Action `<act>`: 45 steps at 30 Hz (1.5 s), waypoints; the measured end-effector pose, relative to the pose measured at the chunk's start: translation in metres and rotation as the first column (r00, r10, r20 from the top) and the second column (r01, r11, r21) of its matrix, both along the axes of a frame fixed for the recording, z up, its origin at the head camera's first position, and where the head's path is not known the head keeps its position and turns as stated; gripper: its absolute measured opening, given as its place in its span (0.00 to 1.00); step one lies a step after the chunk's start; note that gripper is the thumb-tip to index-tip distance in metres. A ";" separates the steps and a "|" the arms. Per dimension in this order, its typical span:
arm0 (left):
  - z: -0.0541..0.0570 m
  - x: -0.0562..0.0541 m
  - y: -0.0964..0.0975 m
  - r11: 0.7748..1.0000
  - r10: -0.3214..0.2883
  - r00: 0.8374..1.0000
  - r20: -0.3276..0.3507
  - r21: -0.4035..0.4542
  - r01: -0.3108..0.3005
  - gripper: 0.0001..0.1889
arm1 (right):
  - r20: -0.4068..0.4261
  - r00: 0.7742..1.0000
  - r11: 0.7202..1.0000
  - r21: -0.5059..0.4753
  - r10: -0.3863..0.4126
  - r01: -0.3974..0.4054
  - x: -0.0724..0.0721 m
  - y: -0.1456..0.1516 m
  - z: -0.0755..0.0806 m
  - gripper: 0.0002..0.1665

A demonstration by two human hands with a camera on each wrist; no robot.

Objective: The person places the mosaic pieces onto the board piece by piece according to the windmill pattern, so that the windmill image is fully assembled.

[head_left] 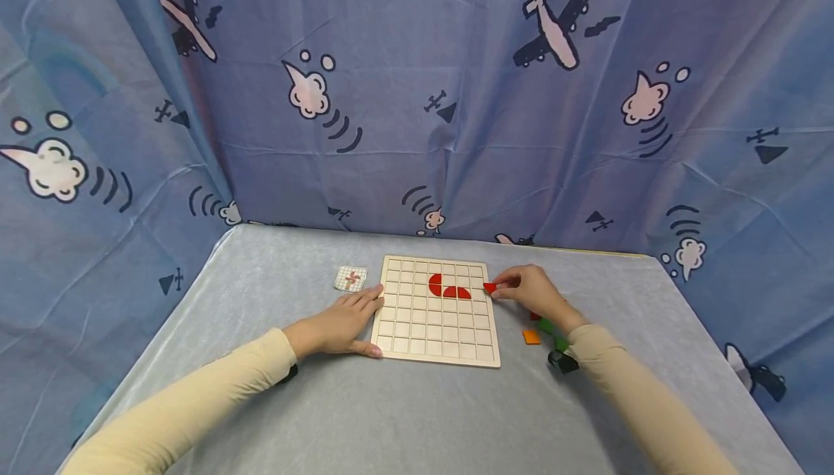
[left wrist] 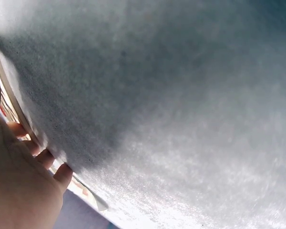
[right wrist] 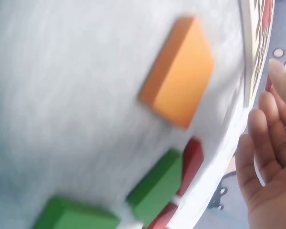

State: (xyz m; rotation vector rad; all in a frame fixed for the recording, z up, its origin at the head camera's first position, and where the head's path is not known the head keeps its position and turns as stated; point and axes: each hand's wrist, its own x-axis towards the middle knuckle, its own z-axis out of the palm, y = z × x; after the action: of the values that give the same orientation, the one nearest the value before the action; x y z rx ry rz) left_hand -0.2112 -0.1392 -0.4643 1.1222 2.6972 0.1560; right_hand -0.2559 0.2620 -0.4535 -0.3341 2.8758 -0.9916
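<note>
A pale wooden board (head_left: 417, 334) with a grid of square cells lies on the table. Several red rounded pieces (head_left: 435, 285) sit in its upper middle cells, some side by side. My left hand (head_left: 342, 324) lies along the board's left edge, fingers spread and touching it; the left wrist view shows these fingertips (left wrist: 63, 175) at the edge. Just beyond the board's right edge, my right hand (head_left: 531, 290) pinches a small red piece (head_left: 490, 287) between thumb and fingers. Most of that piece is hidden by the hand in the right wrist view.
A small card (head_left: 350, 279) with a red pattern on a grid lies left of the board. Under the right forearm are an orange square block (head_left: 531, 337), green blocks (right wrist: 155, 188) and red pieces (right wrist: 191, 164). A patterned curtain (head_left: 365, 98) stands behind the table.
</note>
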 end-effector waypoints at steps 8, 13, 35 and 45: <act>0.003 0.001 -0.001 1.000 0.004 1.000 0.000 -0.006 -0.004 0.54 | -0.010 1.000 0.999 -0.051 0.004 -0.005 0.008 -0.025 0.003 0.14; 0.002 0.000 -0.001 1.000 0.008 1.000 0.007 -0.009 -0.008 0.54 | -0.027 1.000 0.997 -0.073 0.011 -0.013 0.010 -0.043 0.004 0.14; -0.002 -0.001 -0.002 1.000 0.011 1.000 0.020 -0.008 -0.011 0.55 | -0.073 0.997 0.998 -0.055 0.016 -0.020 0.019 -0.117 -0.002 0.13; 0.000 0.000 -0.001 1.000 0.010 1.000 0.020 0.006 -0.010 0.55 | -0.090 0.996 1.000 0.001 0.002 -0.002 0.019 -0.131 -0.006 0.14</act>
State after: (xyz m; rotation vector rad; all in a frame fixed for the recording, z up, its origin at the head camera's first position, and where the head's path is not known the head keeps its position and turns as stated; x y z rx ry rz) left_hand -0.2114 -0.1403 -0.4646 1.1031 2.6871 0.1769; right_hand -0.2368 0.1310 -0.4593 -0.3911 2.9550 -1.0003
